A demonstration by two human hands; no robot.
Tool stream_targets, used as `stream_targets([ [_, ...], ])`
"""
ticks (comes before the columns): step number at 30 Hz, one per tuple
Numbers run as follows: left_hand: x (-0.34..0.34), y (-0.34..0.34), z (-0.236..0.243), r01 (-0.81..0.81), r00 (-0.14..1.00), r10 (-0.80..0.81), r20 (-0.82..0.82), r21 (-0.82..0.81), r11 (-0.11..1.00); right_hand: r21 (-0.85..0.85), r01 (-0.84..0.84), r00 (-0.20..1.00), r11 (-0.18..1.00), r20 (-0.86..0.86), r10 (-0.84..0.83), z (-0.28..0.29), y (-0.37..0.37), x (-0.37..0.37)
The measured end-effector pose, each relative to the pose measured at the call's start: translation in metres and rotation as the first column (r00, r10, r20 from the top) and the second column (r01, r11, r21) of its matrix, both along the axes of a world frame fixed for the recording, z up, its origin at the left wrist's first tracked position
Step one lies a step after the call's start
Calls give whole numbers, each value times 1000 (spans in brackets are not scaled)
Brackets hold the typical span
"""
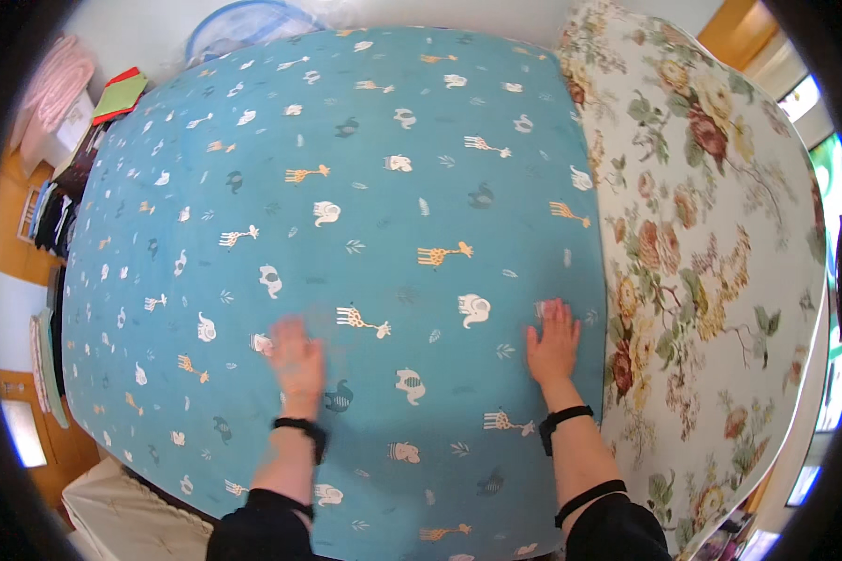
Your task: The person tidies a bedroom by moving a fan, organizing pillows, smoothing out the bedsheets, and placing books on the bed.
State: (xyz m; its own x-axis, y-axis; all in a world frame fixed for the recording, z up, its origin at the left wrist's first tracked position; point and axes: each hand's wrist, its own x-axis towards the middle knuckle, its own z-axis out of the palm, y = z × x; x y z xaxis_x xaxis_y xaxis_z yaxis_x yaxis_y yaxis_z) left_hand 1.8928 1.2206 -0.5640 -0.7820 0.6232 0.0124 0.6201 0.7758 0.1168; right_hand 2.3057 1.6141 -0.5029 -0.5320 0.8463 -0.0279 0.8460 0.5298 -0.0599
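A blue fitted sheet (393, 215) printed with giraffes and elephants lies stretched smooth over a wide mattress. Flat on it, close to its right edge, rests my right hand (553, 341), palm down with fingers stretched out and nothing held. My left hand (297, 366) is over the middle of the sheet, also palm down. Motion blurs it, though its fingers look extended and no object shows in it; I cannot tell whether it touches the cloth. Both wrists carry dark bands.
Along the right side runs a cream floral cover (683, 262), right against the blue sheet. Pink folded cloth (58, 82) and a red and green item (119, 96) sit at the far left. A blue-rimmed mesh object (253, 33) stands behind the bed. Beige fabric (126, 514) lies lower left.
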Motion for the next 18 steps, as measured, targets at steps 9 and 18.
stream_targets([
  [9, -66, -110, -17, -494, 864, 491, -110, -368, 788, 218, 102, 979, 971, 150, -136, -29, 167, -49],
  [18, -28, -1, 60, -439, 886, 463, -7, -332, 835, 48, 143, 972, 988, 180, -150, 26, 175, -76],
])
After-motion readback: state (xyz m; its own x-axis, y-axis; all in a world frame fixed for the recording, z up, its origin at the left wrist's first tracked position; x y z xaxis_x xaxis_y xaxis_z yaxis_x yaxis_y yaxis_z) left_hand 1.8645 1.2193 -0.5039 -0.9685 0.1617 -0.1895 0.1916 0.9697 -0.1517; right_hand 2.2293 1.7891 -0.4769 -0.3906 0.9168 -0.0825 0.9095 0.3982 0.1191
